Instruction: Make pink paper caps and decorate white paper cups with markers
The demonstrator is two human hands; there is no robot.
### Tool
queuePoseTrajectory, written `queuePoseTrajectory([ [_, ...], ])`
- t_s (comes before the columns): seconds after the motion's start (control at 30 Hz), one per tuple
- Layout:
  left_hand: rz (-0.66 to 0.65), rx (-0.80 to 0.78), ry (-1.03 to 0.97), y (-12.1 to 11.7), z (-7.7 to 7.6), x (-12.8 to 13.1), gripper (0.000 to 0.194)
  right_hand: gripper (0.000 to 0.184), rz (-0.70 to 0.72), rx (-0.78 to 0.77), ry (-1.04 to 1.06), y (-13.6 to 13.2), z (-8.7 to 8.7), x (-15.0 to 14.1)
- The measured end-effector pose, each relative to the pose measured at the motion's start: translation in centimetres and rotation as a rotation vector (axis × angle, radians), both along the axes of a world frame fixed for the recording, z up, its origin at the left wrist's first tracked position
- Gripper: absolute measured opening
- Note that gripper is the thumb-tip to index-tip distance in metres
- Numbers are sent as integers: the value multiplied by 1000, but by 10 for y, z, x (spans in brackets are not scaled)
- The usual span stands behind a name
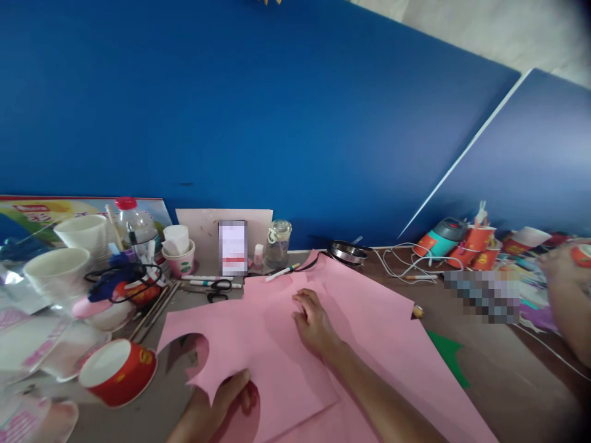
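A large pink paper sheet (pixel 286 344) with cut-out curves along its left side lies over other pink paper (pixel 373 307). At the sheet's lower left, my left hand (pixel 226 397) is closed around the edge of a curved cut-out, thumb up and fingers curled; a pointed paper strip overlaps its wrist. My right hand (pixel 316 323) rests on the middle of the sheet. Its fingers are bent, with a gap between thumb and forefinger and nothing seen in it. Beyond the hands are a white marker (pixel 282 272) on the paper and black-handled scissors (pixel 218 291) to the left.
A red paper bowl (pixel 119 372), stacked cups (pixel 58 271) and a bottle (pixel 135 221) crowd the left. A phone (pixel 233 248) and glass jar (pixel 277 244) stand at the back. Right are a tape ring (pixel 347 252), white cable (pixel 392 271), green paper (pixel 449 357) and another person's arm (pixel 570 307).
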State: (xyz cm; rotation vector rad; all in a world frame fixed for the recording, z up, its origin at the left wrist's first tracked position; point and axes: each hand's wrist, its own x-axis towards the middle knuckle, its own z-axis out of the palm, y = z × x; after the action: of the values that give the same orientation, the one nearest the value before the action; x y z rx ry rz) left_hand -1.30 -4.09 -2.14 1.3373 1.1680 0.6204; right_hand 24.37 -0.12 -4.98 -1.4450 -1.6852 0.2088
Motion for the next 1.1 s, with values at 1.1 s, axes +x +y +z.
queuePoseTrajectory([
  [1.1,-27,11,-123,-2,8,3,55,29,-84,147,-277,0,30,1],
])
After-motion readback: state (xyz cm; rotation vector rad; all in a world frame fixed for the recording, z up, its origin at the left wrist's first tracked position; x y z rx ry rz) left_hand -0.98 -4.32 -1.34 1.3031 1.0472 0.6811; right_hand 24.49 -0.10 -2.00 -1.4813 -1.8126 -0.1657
